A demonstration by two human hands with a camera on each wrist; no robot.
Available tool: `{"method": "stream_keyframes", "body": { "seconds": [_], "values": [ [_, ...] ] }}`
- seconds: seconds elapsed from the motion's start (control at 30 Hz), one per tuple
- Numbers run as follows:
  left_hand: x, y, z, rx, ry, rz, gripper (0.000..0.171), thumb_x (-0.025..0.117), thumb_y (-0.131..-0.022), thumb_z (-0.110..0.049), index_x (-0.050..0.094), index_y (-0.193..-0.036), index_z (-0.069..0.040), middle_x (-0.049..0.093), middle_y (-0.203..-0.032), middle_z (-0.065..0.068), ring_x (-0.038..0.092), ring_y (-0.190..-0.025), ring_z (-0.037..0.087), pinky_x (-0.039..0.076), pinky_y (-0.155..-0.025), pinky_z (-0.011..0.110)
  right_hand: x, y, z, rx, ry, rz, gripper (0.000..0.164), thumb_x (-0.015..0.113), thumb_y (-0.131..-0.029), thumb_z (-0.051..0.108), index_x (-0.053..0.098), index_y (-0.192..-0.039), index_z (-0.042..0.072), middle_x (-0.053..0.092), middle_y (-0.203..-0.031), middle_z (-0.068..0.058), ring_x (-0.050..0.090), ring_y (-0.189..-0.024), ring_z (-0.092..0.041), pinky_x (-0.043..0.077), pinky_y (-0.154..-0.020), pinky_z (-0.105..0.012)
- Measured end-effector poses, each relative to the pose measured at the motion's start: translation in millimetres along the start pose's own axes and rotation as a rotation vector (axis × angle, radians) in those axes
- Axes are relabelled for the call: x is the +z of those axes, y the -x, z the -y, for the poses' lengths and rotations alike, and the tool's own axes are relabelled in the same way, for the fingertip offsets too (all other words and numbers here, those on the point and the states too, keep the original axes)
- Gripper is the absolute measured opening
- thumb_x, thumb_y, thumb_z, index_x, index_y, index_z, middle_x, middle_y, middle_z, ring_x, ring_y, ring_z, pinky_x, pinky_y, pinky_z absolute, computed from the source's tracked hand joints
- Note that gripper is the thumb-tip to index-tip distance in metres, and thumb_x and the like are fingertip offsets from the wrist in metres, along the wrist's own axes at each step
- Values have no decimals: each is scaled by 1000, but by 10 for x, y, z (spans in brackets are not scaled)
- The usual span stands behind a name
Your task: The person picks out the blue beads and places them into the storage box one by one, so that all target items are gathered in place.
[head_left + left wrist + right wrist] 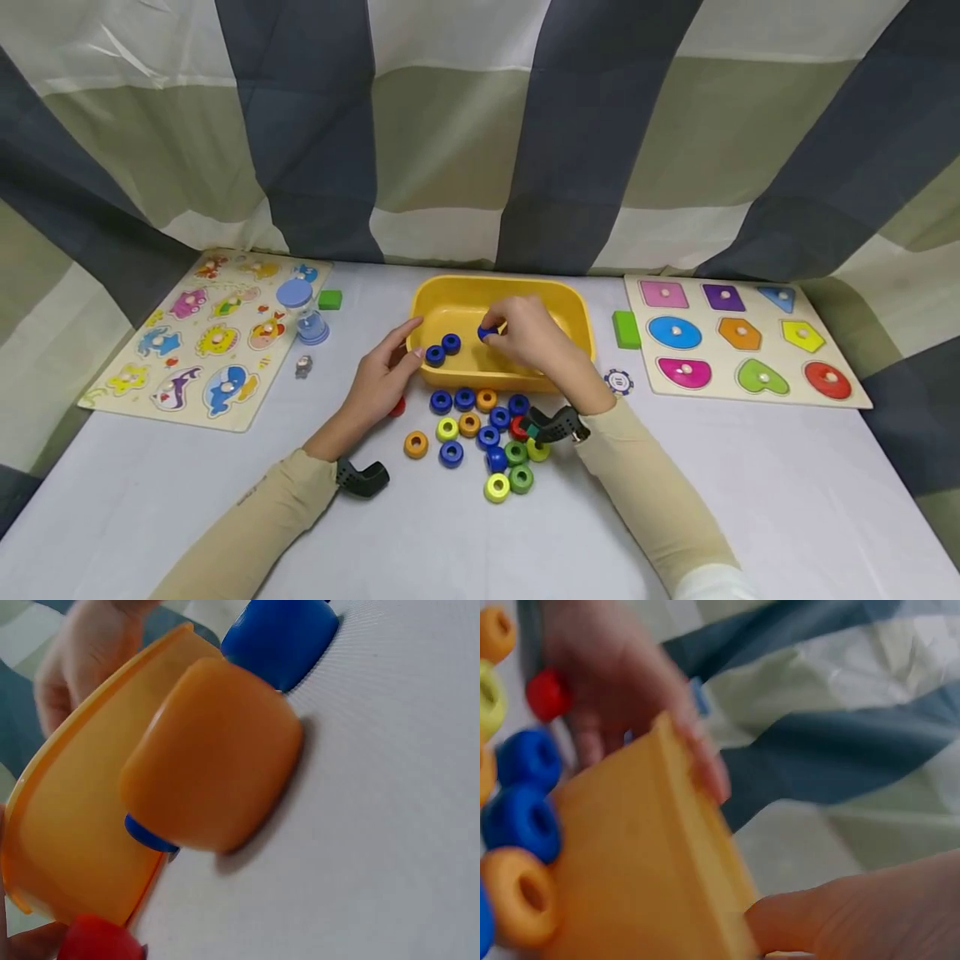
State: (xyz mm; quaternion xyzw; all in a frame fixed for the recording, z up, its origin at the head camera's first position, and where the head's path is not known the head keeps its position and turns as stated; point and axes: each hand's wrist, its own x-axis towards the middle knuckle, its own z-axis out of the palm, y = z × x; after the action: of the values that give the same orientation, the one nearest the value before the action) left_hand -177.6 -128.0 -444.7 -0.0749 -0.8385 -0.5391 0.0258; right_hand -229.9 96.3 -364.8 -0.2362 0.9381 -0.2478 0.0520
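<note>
A yellow plastic tray (pixel 510 381) stands at the middle of the table. Over its inside, my right hand (pixel 531 333) pinches a blue ring bead (pixel 487 332) between thumb and fingers. Two other blue beads (pixel 451 343) lie in the tray's left part. My left hand (pixel 382 373) rests at the tray's left rim, fingers along the outside and thumb at the near corner. A red bead (pixel 397 407) peeks out beside that hand. In front of the tray lie several blue, orange (pixel 416 444), yellow (pixel 497 487), green (pixel 521 478) and red beads.
To the left is an animal peg puzzle (pixel 217 340) with a blue sand timer (pixel 303 312) and a small grey figure (pixel 303 367) near it. A shape puzzle (pixel 738 337) lies right. Green blocks (pixel 626 330) and a poker chip (pixel 618 382) flank the tray. A striped curtain hangs behind.
</note>
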Motion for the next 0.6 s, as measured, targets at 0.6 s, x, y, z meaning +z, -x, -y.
{"method": "stream_keyframes", "body": {
  "seconds": [0.6],
  "values": [
    [-11,-6,5,22,6,1,47,51,-100,-28,43,-147,-26,44,-151,3,51,-132,25,43,-110,42,279,-155,-148,50,-189,190,19,69,-87,5,72,-105,9,72,-107,-5,64,-103,-19,52,-100,-37]
  ]
}}
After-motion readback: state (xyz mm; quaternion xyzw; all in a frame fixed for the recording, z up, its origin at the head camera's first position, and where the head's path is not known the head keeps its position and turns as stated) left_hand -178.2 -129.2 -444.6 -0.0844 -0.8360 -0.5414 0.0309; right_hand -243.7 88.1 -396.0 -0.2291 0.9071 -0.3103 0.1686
